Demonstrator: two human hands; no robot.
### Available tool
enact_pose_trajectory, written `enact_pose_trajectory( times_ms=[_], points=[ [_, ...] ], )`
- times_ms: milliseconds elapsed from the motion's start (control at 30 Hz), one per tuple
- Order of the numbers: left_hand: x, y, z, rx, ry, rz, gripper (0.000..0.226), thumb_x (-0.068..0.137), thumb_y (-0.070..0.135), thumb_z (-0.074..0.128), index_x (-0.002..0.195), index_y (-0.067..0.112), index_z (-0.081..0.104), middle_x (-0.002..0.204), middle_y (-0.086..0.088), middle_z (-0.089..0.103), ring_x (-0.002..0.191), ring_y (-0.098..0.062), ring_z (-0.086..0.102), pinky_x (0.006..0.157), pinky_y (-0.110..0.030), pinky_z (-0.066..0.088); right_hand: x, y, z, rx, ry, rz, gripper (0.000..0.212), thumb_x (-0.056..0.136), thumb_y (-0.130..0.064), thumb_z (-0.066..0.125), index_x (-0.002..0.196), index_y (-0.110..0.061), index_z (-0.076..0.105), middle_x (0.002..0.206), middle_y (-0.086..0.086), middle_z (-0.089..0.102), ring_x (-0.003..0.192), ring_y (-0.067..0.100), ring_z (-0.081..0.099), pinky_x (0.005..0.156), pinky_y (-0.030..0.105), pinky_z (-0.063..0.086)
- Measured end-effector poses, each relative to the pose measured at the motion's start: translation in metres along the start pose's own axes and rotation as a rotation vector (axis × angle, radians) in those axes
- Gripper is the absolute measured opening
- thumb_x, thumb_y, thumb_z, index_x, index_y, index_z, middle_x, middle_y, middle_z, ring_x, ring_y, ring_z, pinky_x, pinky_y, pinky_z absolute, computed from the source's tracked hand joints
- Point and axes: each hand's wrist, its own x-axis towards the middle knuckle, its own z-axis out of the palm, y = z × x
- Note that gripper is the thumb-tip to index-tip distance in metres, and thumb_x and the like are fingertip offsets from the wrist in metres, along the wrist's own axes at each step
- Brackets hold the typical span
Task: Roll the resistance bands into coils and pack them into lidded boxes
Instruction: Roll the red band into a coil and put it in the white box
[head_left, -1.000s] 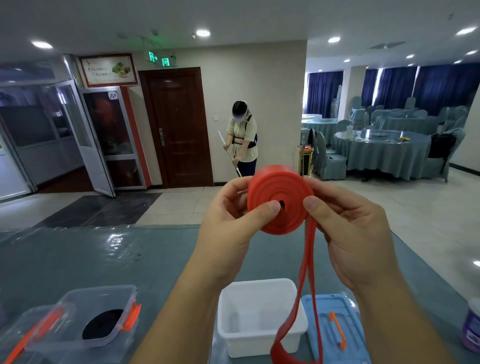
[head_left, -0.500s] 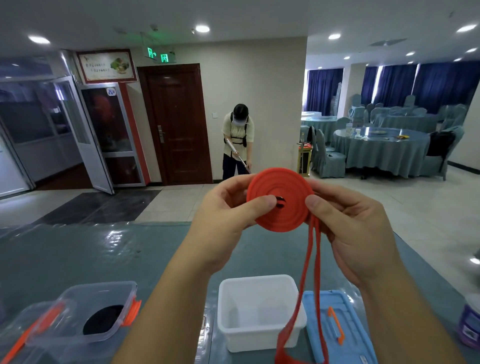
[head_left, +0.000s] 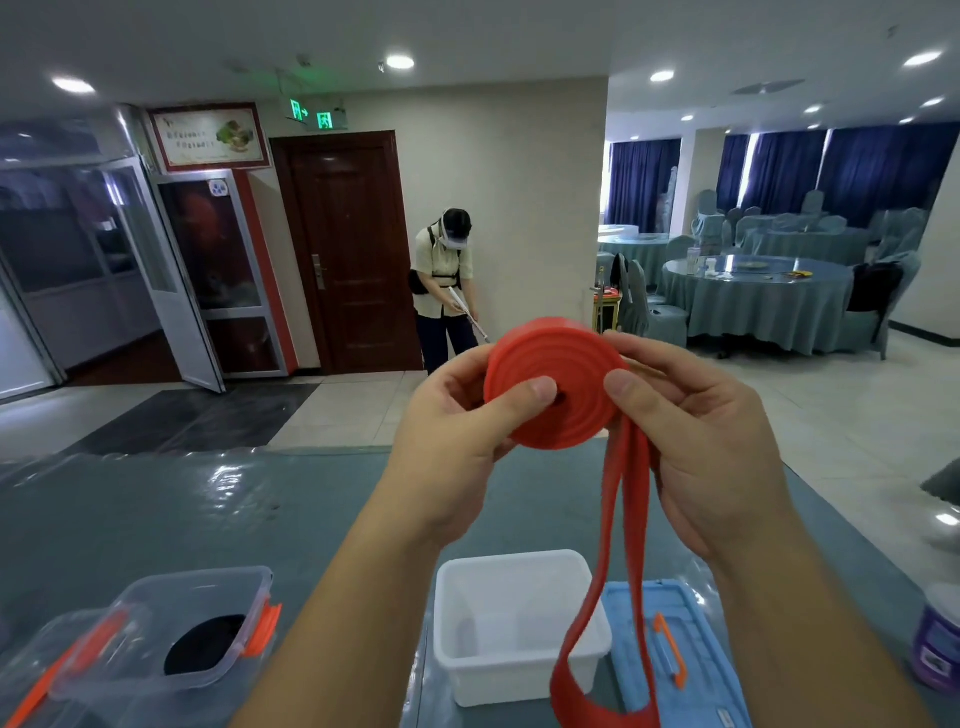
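I hold a red resistance band (head_left: 566, 410), mostly wound into a flat coil, at chest height over the table. My left hand (head_left: 457, 431) pinches the coil with the thumb pressed near its centre hole. My right hand (head_left: 711, 441) grips the coil's right edge, where a loose doubled tail hangs down to the bottom of the frame. Below the coil stands an open, empty white box (head_left: 514, 623), with its blue lid (head_left: 670, 649) lying flat to the right. A clear box with orange clips (head_left: 156, 639) at lower left holds a black coiled band (head_left: 202, 644).
The table (head_left: 156, 519) has a grey-blue cloth under glossy plastic. A purple-labelled jar (head_left: 940, 639) stands at the right edge. Beyond the table a person (head_left: 444, 280) with a white stick stands by a brown door. Round dining tables (head_left: 758, 301) fill the right background.
The coil has grown slightly as my hands turned it, and the hanging tail is shorter. The person in the background bent forward and shifted a little.
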Motion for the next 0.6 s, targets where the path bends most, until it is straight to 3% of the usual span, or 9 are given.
enact_pose_trajectory(
  times_ms=[100, 267, 433, 500, 600],
  points=[
    [-0.001, -0.007, 0.003, -0.063, 0.041, -0.028, 0.053, 0.074, 0.011, 0.082, 0.124, 0.0, 0.066, 0.11, -0.016, 0.076, 0.102, -0.03, 0.074, 0.09, -0.039, 0.062, -0.002, 0.0, -0.001, 0.055, -0.01, 0.02, 0.034, 0.075, -0.015, 0.073, 0.108, -0.02, 0.079, 0.104, 0.01, 0.082, 0.096, 0.022, 0.079, 0.081, 0.027, 0.063],
    [0.003, 0.004, -0.009, 0.259, -0.082, -0.011, 0.049, 0.069, 0.014, 0.087, 0.115, 0.012, 0.072, 0.105, -0.01, 0.079, 0.102, -0.031, 0.075, 0.093, -0.043, 0.061, -0.004, -0.001, -0.004, -0.006, -0.008, 0.018, 0.027, 0.074, -0.013, 0.073, 0.098, -0.022, 0.082, 0.096, 0.007, 0.082, 0.084, 0.016, 0.08, 0.075, 0.02, 0.061],
    [-0.002, -0.003, 0.003, 0.014, 0.038, -0.016, 0.05, 0.07, 0.01, 0.082, 0.118, 0.004, 0.067, 0.103, -0.01, 0.078, 0.097, -0.027, 0.075, 0.09, -0.042, 0.062, -0.004, 0.002, -0.004, 0.058, 0.015, 0.012, 0.033, 0.068, -0.027, 0.078, 0.1, -0.024, 0.084, 0.102, 0.009, 0.082, 0.094, 0.022, 0.079, 0.086, 0.03, 0.063],
    [-0.003, -0.006, 0.001, 0.095, 0.049, -0.015, 0.05, 0.069, 0.012, 0.083, 0.116, 0.007, 0.066, 0.098, -0.005, 0.079, 0.094, -0.023, 0.076, 0.086, -0.036, 0.063, -0.005, 0.005, -0.006, 0.033, 0.035, 0.001, 0.028, 0.07, -0.021, 0.077, 0.097, -0.026, 0.085, 0.1, 0.008, 0.082, 0.093, 0.02, 0.079, 0.086, 0.028, 0.063],
    [0.0, 0.002, -0.005, 0.303, -0.058, -0.031, 0.049, 0.073, 0.004, 0.087, 0.117, 0.013, 0.068, 0.096, -0.001, 0.079, 0.09, -0.018, 0.076, 0.08, -0.029, 0.062, -0.006, 0.007, -0.007, -0.033, 0.04, 0.0, 0.028, 0.071, -0.016, 0.077, 0.097, -0.024, 0.085, 0.101, 0.008, 0.082, 0.095, 0.023, 0.079, 0.087, 0.028, 0.062]
  ],
)
